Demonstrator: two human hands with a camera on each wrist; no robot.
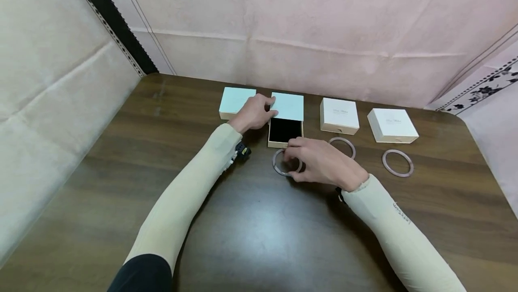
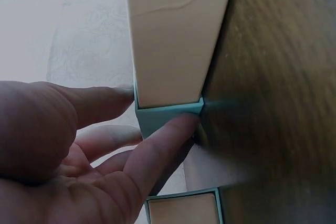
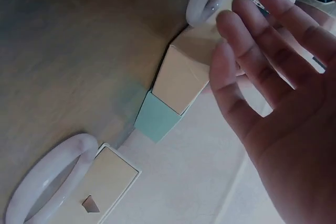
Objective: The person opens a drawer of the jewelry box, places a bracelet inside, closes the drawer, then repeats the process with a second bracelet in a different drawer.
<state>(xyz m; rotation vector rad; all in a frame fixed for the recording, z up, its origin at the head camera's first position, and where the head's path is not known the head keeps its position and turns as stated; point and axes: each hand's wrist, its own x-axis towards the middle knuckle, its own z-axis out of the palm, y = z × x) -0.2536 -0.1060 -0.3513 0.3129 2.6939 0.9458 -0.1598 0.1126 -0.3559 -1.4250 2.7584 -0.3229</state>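
Note:
My left hand point(image 1: 254, 113) grips the teal sleeve point(image 1: 288, 107) of a small drawer-style jewelry box between thumb and fingers. Its cream drawer point(image 2: 170, 40) is slid out toward me, showing a black lining point(image 1: 285, 129). In front of that drawer lies a pale lilac bangle point(image 1: 275, 166). Over this bangle hovers my right hand point(image 1: 321, 159), fingers loosely extended and fingertips beside the ring point(image 3: 198, 4); whether they touch it is unclear. A second bangle point(image 1: 351, 144) is partly hidden behind the right hand.
Another teal box point(image 1: 236, 99) stands left of the opened one. Two white boxes, one nearer point(image 1: 340, 113) and one farther right point(image 1: 392, 123), complete the row along the back edge. A third bangle point(image 1: 398, 174) lies before the rightmost box. Pale cloth hangs behind the brown table point(image 1: 226, 238).

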